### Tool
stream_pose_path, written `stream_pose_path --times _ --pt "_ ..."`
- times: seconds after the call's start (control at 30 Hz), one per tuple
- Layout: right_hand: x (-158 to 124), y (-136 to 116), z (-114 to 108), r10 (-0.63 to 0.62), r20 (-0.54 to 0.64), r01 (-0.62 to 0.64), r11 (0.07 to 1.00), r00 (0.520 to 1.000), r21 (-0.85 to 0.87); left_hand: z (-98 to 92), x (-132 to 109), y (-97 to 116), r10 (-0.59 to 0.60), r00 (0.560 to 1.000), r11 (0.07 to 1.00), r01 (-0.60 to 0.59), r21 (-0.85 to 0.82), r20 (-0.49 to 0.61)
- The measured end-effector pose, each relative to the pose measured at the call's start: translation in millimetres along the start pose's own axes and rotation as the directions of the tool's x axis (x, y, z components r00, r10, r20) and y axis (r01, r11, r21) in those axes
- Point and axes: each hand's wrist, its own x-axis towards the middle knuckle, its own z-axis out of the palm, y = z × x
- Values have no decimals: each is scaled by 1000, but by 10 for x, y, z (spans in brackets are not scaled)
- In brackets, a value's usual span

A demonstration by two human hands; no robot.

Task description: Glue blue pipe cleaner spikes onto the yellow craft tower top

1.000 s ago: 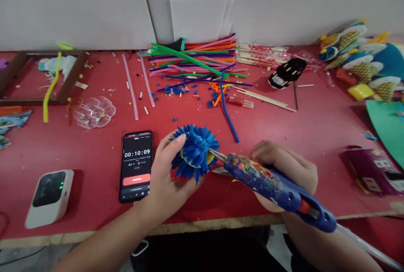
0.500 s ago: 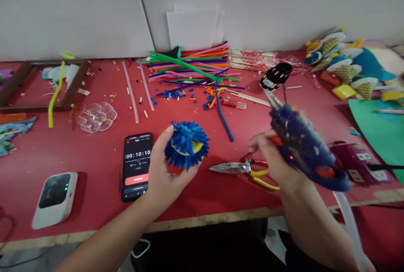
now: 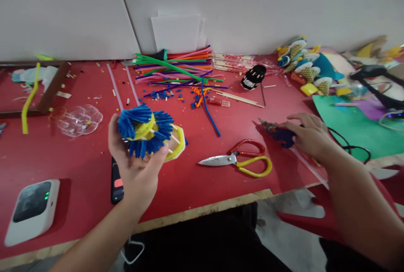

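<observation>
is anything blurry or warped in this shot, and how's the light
Head view: light is soft and even, with only faint shadows beside the scissors; the wide lens bows the table edge; the right hand on the glue gun looks slightly smeared, the blue spiky craft in the left hand sharper.

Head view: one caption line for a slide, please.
Left hand holds a blue fringed flower; right hand rests on a glue gun near scissors.

The scissors (image 3: 235, 160) lie on the table (image 3: 78, 162), the glue gun (image 3: 277, 132) right of them under the right hand (image 3: 307, 137). The phone (image 3: 116, 181) lies below the left hand (image 3: 135, 171) and its spiky flower (image 3: 143, 131).
</observation>
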Motion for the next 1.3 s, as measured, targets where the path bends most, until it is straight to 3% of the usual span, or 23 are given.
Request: stream_pose_path --times 0.17,0.3,0.33,0.4,0.47,0.57,0.63,0.73,0.87,1.1,1.3 --pt "109 -119 143 24 -48 -28 996 999 -80 3 27 -27 -9 999 1000 8 -29 -33" --pt "204 -702 289 34 -230 -62 992 973 -114 8 25 -92 24 999 1000 -25 -7 -45" --pt "232 -918 374 20 -222 -45 993 975 -106 8 21 -97 45 998 999 -45 7 -50" --pt "293 -1395 610 -59 -88 55 997 994 -55 8 8 -85 77 996 996 -75 42 -42" --pt "351 -1860 895 -177 96 176 984 980 24 10 -8 -54 80 997 994 -79 76 -6" --pt "419 -2358 1281 -314 310 294 950 897 110 17 -28 -16 155 988 983 -157 98 29" --pt "449 -2507 1455 -351 400 329 936 847 124 20 -38 -11 207 978 972 -210 105 39" --pt "461 -2517 1581 -359 476 348 930 803 114 24 -56 -14 225 973 966 -228 124 43" --pt "394 -2384 1553 -373 497 373 922 783 105 38 -93 -3 191 981 972 -194 133 35" --pt "237 -2222 1375 -342 421 329 938 840 107 50 -122 -4 294 955 941 -296 163 31" --pt "328 -2188 1262 -306 379 244 948 873 205 28 -108 0 253 966 949 -258 179 52"
